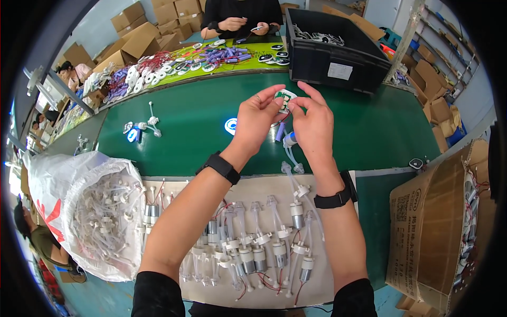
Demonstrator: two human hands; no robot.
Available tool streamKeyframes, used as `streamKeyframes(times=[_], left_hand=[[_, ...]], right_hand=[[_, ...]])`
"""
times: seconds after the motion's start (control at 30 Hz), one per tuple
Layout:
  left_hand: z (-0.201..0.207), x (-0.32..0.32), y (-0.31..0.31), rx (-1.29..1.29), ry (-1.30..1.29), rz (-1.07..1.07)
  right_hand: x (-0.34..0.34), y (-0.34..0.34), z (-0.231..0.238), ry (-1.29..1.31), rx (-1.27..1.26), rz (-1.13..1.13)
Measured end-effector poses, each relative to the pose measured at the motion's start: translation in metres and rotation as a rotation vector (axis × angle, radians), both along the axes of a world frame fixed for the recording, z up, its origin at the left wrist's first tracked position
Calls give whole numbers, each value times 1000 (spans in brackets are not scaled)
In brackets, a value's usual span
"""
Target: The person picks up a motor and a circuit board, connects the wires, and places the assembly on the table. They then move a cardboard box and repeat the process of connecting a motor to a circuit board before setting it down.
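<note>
Above the green bench, my left hand (254, 120) and my right hand (313, 122) meet around a small green circuit board (285, 98) in a white rounded housing. Fingers and thumbs of both hands pinch its edges. Just below it hang or lie a purple cylindrical battery (280, 132) and a small pump (290, 139) with a bluish glow, partly hidden by my right hand. Clear tubing (291, 157) runs from the pump toward me. Beside my left wrist, a round white piece (231, 126) glows blue on the bench.
Pumps with clear tubes (259, 256) cover the beige sheet nearest me. A white sack (87, 164) of tube parts stands left, a cardboard box (422, 222) right. Another assembly (141, 127) lies left. A black bin (338, 58) and a co-worker's hands (232, 24) are across the bench.
</note>
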State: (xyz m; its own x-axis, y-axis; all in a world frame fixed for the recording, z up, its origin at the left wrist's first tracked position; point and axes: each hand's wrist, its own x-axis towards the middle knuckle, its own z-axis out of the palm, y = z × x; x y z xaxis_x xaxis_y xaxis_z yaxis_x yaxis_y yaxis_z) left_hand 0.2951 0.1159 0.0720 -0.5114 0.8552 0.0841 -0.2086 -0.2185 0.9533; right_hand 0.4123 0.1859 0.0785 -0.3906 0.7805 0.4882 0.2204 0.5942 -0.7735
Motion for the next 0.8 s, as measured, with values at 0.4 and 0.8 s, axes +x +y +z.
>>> streamKeyframes(times=[0.4,0.8], left_hand=[[12,-3,-3,-48,-14,-7],[16,-12,-7,-66,-19,-34]], right_hand=[[-4,-3,-5,64,-11,3],[-1,4,-2,73,1,90]])
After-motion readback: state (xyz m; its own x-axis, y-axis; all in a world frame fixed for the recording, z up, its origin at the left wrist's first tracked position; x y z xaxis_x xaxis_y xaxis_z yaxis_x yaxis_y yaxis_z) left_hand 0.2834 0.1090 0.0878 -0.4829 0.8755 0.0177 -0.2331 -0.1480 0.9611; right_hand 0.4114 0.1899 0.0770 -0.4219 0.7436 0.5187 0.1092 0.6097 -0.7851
